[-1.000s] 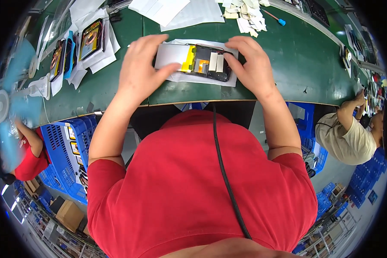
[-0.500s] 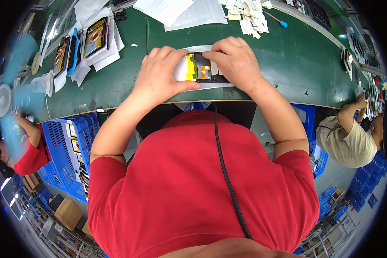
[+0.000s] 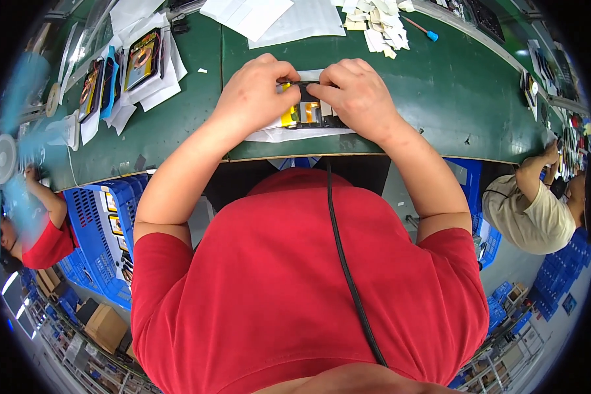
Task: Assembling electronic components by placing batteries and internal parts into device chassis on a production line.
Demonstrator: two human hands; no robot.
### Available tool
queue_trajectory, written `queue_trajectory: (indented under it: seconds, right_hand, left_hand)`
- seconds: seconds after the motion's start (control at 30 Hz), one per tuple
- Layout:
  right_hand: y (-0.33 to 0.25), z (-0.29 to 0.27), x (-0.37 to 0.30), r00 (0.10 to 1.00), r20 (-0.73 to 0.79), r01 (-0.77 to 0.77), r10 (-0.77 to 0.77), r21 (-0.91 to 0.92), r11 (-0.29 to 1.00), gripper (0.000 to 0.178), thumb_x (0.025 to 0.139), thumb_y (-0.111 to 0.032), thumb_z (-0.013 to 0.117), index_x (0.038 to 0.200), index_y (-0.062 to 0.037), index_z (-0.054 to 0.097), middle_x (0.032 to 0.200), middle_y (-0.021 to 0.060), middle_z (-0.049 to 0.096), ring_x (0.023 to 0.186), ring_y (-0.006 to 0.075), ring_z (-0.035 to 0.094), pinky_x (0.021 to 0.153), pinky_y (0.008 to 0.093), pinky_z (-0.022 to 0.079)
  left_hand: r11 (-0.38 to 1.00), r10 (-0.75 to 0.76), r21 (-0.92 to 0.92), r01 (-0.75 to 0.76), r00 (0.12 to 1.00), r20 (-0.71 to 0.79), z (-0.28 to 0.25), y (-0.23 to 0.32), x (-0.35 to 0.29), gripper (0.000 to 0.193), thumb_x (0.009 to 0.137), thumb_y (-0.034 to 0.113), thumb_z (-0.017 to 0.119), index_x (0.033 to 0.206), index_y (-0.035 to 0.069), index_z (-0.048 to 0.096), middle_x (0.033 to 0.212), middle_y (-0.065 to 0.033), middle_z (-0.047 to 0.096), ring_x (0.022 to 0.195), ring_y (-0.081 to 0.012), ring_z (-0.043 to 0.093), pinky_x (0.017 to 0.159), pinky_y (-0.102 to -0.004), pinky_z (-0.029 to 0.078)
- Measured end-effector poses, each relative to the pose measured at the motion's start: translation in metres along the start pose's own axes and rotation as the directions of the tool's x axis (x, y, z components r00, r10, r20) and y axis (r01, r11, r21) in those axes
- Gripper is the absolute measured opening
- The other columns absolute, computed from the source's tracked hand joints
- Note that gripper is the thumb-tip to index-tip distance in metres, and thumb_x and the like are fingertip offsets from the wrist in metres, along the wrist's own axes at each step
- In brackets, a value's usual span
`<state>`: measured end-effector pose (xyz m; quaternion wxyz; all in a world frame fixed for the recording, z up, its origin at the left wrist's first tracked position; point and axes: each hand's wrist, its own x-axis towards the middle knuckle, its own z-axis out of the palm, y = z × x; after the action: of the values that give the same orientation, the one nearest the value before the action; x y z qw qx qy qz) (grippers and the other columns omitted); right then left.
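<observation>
An opened phone lies on a white paper sheet near the table's front edge. Its dark inside shows an orange-brown flex cable and yellow film at its left. My left hand is closed, thumb and forefinger together on the phone's left part, covering much of it. My right hand is closed as well, fingers pinched at the phone's far edge and covering its right end. The fingertips of both hands sit close together; any small part between them is hidden.
Opened phones with paper sheets stand at the far left. White sheets, a heap of paper scraps and a blue-tipped tool lie at the back. Blue crates stand below; co-workers sit on both sides.
My left hand has moved from gripping the phone's left end to its far edge, fingers now curled in beside the right hand. The right hand has barely moved.
</observation>
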<state>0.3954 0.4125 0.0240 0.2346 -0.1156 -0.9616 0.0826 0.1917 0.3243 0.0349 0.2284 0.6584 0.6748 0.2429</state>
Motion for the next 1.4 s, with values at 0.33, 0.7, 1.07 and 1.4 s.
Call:
queue_trajectory:
  seconds: [0.33,0.7,1.07,1.4]
  right_hand:
    - [-0.01,0.001,0.001,0.998,0.046,-0.04,0.047,-0.15,0.988,0.018,0.077,-0.016,0.064,0.092,-0.0139,0.074,0.086,0.0008,0.054,0.088,0.0189,0.056,0.084,0.0343,0.046]
    - [0.004,0.001,-0.01,0.944,-0.112,-0.282,0.31,0.209,0.936,0.011,0.075,-0.007,0.075,0.086,-0.009,0.071,0.085,0.0043,0.064,0.081,0.0262,0.062,0.071,0.0366,0.052]
    - [-0.007,0.001,-0.009,0.987,-0.053,-0.161,0.155,-0.148,0.976,0.012,0.071,-0.01,0.068,0.083,-0.0099,0.071,0.085,0.001,0.057,0.081,0.0216,0.059,0.071,0.036,0.05]
    - [-0.003,-0.009,-0.019,0.845,-0.092,-0.461,0.526,0.371,0.806,0.012,0.082,-0.005,0.072,0.094,-0.0057,0.074,0.087,0.0065,0.07,0.077,0.0236,0.069,0.067,0.0319,0.056]
  left_hand:
    - [0.978,0.052,0.201,-0.053,0.999,0.011,0.005,0.013,0.017,0.008,0.077,0.011,0.067,0.081,0.004,0.068,0.086,-0.0132,0.065,0.085,-0.0326,0.065,0.076,-0.0434,0.053]
    - [0.954,0.104,0.286,-0.092,0.994,-0.029,0.011,0.016,0.019,0.005,0.075,0.006,0.064,0.079,0.004,0.061,0.084,-0.0119,0.062,0.085,-0.0325,0.064,0.075,-0.044,0.052]
    - [0.964,0.219,0.171,-0.204,0.973,-0.077,0.017,0.012,0.017,0.015,0.081,0.017,0.073,0.089,0.005,0.07,0.085,-0.0104,0.063,0.087,-0.0303,0.063,0.075,-0.0413,0.051]
    - [0.899,0.266,0.371,-0.234,0.963,-0.034,0.019,0.015,0.018,0.011,0.082,0.019,0.071,0.084,0.009,0.07,0.079,-0.0066,0.062,0.081,-0.0274,0.064,0.073,-0.0396,0.053]
